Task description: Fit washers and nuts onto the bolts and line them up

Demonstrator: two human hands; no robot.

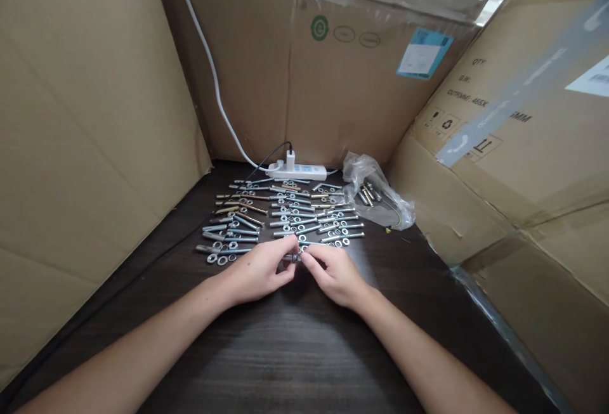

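Note:
My left hand [264, 269] is closed in a pinch around a short silver metal piece, seemingly an expansion bolt [290, 257], mostly covered by the fingers. At its right end the fingertips of my right hand [335, 272] are pinched together; what they grip there is too small to make out. Just beyond both hands lie rows of long bolts [247, 232] with metal sleeves [205, 248]. Loose hex nuts [212, 259] and washers [222, 261] are set beside them. Most parts are silver, and several are brass-coloured.
A clear plastic bag [375, 189] with more bolts in it lies at the back right. Behind the rows stands a white power strip [309, 172] with a plugged-in charger [290, 160]. A black cable [174, 246] crosses the dark table [295, 357] on the left. Cardboard walls [247, 71] enclose three sides.

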